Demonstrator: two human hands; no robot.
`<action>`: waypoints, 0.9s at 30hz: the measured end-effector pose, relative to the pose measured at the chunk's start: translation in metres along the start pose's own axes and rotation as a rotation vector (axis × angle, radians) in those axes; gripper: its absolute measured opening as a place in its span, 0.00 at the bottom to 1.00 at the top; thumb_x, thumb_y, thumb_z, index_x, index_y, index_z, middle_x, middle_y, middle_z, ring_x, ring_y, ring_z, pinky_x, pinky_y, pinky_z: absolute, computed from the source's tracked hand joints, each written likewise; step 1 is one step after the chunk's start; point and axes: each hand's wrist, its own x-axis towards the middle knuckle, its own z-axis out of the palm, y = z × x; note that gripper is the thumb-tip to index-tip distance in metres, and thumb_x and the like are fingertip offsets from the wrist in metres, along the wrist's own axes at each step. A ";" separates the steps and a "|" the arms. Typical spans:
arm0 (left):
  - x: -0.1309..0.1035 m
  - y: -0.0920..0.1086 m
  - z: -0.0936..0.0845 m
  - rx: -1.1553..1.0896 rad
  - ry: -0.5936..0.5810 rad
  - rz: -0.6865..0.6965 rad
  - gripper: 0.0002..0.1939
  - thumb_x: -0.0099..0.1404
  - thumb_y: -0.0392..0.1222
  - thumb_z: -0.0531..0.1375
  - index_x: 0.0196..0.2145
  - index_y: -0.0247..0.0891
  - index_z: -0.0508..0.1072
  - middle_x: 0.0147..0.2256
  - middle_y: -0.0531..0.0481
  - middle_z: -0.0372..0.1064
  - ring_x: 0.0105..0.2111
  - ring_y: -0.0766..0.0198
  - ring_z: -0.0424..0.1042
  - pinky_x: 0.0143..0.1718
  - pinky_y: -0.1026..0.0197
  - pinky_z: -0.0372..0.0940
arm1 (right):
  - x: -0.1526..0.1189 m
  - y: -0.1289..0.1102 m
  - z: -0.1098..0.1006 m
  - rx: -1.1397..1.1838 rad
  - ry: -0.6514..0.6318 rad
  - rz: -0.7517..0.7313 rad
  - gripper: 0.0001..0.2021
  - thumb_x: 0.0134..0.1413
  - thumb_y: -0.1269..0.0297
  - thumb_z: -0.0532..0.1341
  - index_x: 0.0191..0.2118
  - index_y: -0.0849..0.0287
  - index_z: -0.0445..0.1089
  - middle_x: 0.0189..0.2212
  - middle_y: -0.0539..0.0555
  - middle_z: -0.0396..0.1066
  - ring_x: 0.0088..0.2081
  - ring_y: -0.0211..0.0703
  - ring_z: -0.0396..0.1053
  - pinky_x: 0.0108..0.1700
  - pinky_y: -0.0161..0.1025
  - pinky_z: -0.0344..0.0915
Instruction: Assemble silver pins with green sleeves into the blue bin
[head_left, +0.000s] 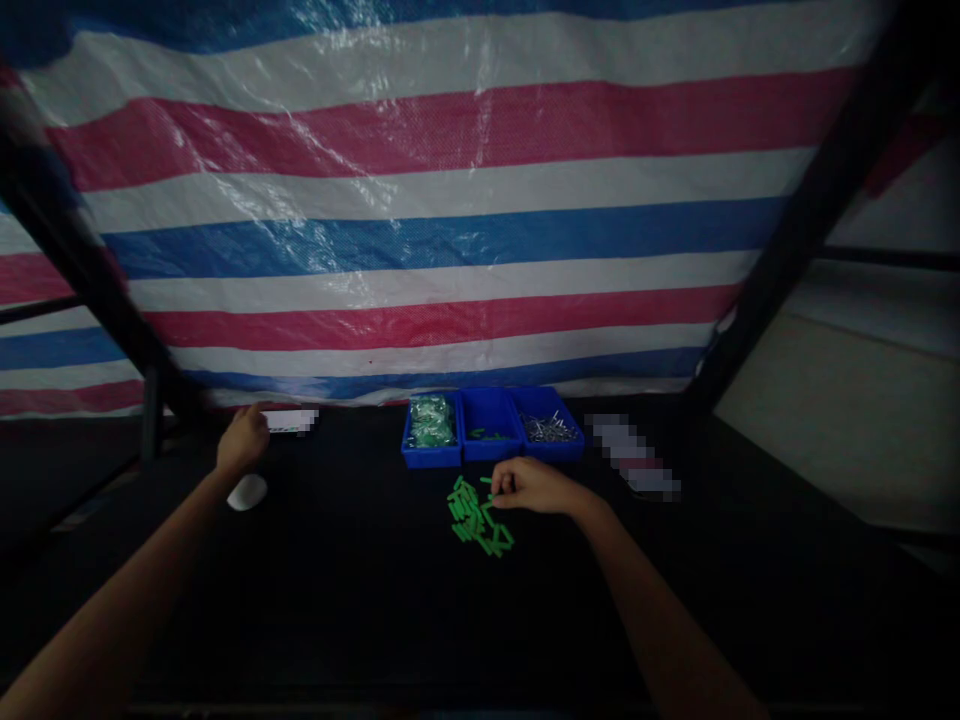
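Observation:
My right hand (536,486) is over the right edge of a loose pile of slim green plastic pieces that look like wall plugs (469,515). Its fingers are curled together, and whatever they may hold is too small to make out. Far to the left, my left hand (244,440) has its fingers closed at the left end of a flat white object (285,421), partly blurred out. What those fingers grip is hidden. A white rounded object (247,491) lies just below my left wrist.
Behind the pile stand three joined blue bins: the left bin (431,458) holds clear bags of green pieces, the middle bin (480,405) a few loose green pieces, the right bin (574,445) metal screws. A blurred-out object (634,457) lies right. Striped sheeting (450,240) hangs behind the black table (375,590).

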 end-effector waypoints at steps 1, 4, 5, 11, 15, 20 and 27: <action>-0.002 0.020 0.003 -0.064 0.015 0.039 0.16 0.57 0.38 0.50 0.43 0.35 0.66 0.34 0.45 0.64 0.31 0.61 0.63 0.34 0.60 0.58 | 0.000 0.000 0.000 -0.001 0.003 -0.009 0.09 0.40 0.62 0.63 0.30 0.60 0.71 0.25 0.50 0.69 0.25 0.35 0.64 0.26 0.30 0.55; -0.018 0.096 0.012 -0.372 0.078 0.129 0.17 0.59 0.43 0.49 0.45 0.37 0.64 0.34 0.48 0.63 0.27 0.66 0.61 0.30 0.62 0.59 | 0.000 -0.001 -0.001 0.014 0.006 -0.040 0.10 0.40 0.61 0.63 0.31 0.61 0.72 0.26 0.51 0.69 0.26 0.36 0.64 0.27 0.30 0.57; -0.027 0.124 0.014 -0.489 0.096 0.156 0.16 0.60 0.44 0.50 0.45 0.37 0.64 0.34 0.48 0.62 0.26 0.67 0.61 0.29 0.63 0.59 | 0.000 -0.002 -0.002 0.026 0.004 -0.049 0.11 0.40 0.61 0.63 0.31 0.61 0.72 0.27 0.52 0.69 0.27 0.36 0.64 0.27 0.31 0.57; -0.094 0.264 0.042 -1.110 0.079 0.127 0.13 0.60 0.46 0.51 0.41 0.39 0.65 0.28 0.52 0.60 0.24 0.69 0.60 0.26 0.67 0.58 | -0.001 -0.003 -0.004 0.012 0.000 -0.026 0.08 0.41 0.66 0.62 0.32 0.61 0.72 0.26 0.51 0.70 0.26 0.35 0.64 0.27 0.31 0.57; -0.124 0.296 0.066 -1.220 0.049 0.030 0.12 0.60 0.47 0.51 0.40 0.40 0.64 0.26 0.52 0.59 0.24 0.69 0.60 0.24 0.67 0.57 | 0.000 -0.005 -0.003 0.005 0.081 -0.035 0.06 0.40 0.69 0.62 0.29 0.61 0.72 0.25 0.51 0.70 0.25 0.35 0.64 0.26 0.31 0.56; -0.129 0.278 0.070 -1.139 0.023 -0.008 0.11 0.59 0.48 0.53 0.36 0.39 0.67 0.26 0.52 0.61 0.24 0.68 0.61 0.25 0.66 0.56 | 0.002 -0.014 -0.010 0.358 0.139 -0.024 0.10 0.42 0.60 0.62 0.30 0.62 0.70 0.24 0.51 0.68 0.21 0.33 0.62 0.21 0.30 0.56; -0.122 0.270 0.075 -1.143 -0.198 -0.044 0.11 0.54 0.45 0.57 0.32 0.36 0.69 0.22 0.52 0.66 0.23 0.67 0.64 0.25 0.66 0.57 | 0.007 -0.020 -0.012 0.764 0.358 0.055 0.16 0.36 0.55 0.64 0.30 0.61 0.67 0.20 0.46 0.64 0.18 0.31 0.60 0.18 0.29 0.57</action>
